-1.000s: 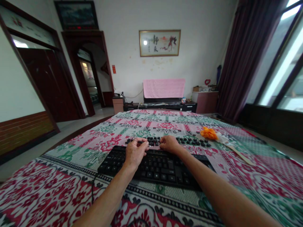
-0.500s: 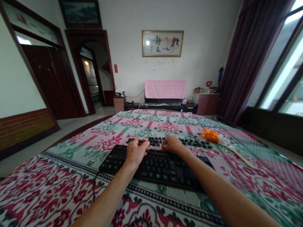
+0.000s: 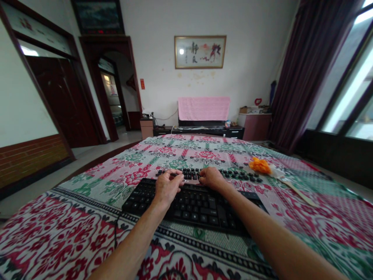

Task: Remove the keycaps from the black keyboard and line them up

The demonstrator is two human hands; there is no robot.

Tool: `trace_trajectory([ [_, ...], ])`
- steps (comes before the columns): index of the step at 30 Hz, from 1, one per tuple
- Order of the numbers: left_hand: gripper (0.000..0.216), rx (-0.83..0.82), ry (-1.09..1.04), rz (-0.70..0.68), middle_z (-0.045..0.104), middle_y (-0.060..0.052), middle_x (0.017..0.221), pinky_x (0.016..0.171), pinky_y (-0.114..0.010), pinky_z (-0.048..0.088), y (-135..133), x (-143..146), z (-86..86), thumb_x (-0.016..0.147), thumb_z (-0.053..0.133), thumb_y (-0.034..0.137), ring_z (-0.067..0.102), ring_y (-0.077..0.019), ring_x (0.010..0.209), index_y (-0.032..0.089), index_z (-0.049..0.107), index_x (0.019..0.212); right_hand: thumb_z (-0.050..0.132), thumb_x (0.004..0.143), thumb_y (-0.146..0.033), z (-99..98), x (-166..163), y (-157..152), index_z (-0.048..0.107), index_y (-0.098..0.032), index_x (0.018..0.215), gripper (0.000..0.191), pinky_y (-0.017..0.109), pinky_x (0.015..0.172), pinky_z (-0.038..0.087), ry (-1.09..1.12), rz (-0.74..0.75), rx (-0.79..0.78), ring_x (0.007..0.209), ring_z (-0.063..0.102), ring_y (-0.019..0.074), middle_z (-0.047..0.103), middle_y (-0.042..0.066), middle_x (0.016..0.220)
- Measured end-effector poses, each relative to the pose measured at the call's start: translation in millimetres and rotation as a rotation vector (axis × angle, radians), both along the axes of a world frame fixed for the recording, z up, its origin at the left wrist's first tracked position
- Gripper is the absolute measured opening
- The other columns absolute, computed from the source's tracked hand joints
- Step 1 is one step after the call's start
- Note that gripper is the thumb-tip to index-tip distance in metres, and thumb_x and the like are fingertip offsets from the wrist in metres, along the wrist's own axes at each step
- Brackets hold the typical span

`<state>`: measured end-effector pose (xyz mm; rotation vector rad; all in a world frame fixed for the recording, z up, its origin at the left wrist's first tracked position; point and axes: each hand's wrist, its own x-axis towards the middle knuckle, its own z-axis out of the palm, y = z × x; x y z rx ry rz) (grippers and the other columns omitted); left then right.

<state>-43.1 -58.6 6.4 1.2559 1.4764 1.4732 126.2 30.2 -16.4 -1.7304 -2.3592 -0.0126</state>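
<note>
1. Both hands work past the far edge of the keyboard (image 3: 189,208), at a band of loose keys (image 3: 241,176) spread from left to right. That band and the keyboard's long axis run roughly parallel, both crosswise to the person.
2. The left hand (image 3: 168,187) sits at the left part of the band, and the right hand (image 3: 212,179) near its middle. Some keys lie in the gap between them. The stretch of keys out to the right is nearer the right hand.
3. Left grip: thumb and forefinger are narrow, nearly meeting. A dark sliver shows by them, but I cannot tell whether it is held or lies behind.
4. Right grip: the fingers curl down, tips close together at the keys. I cannot tell whether they pinch one.
5. The keyboard lies flat on the cloth-covered counter (image 3: 67,221), between the person and the loose keys. The right forearm crosses over its right part and hides some of it. A thin cable (image 3: 115,229) shows by its left end.
6. The keyboard is black and oblong, with pale marks on many of its keys. The loose keys are small, black and blocky, in uneven rows; their marks are too small to read.
</note>
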Motion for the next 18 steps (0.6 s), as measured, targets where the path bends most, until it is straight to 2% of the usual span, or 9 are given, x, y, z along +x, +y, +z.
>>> trace_trajectory([
  [6,0.022,0.011,0.006,-0.001,0.062,-0.003,0.062,0.04,-0.016,0.045,1.5,-1.0,-2.5,0.062,0.059,0.029,0.063,-0.0151,0.059,0.015,0.062,0.079,0.05,0.064,-0.025,-1.4,0.2,1.3,0.068,-0.021,0.07,0.02,0.021,0.053,0.033,0.032,0.001,-0.006,0.062,0.055,0.0137,0.065,0.003,0.066],
  [11,0.021,0.004,0.004,0.002,0.061,-0.002,0.059,0.039,-0.016,0.044,2.1,-1.2,-2.4,0.062,0.059,0.028,0.062,-0.0148,0.057,0.015,0.062,0.078,0.052,0.065,-0.028,4.7,-0.5,-1.2,0.069,-0.021,0.076,0.021,0.021,0.055,0.035,0.086,-0.021,-0.029,0.066,0.057,0.0149,0.066,0.004,0.07],
  [18,0.022,-0.014,0.004,-0.02,0.062,-0.003,0.061,0.04,-0.016,0.044,-0.3,0.1,-4.6,0.061,0.059,0.029,0.063,-0.0155,0.059,0.015,0.061,0.078,0.043,0.072,-0.018,13.7,20.8,-10.3,0.069,-0.019,0.084,0.028,0.021,0.067,0.038,0.093,0.043,-0.001,0.076,0.059,0.0157,0.068,0.005,0.082],
])
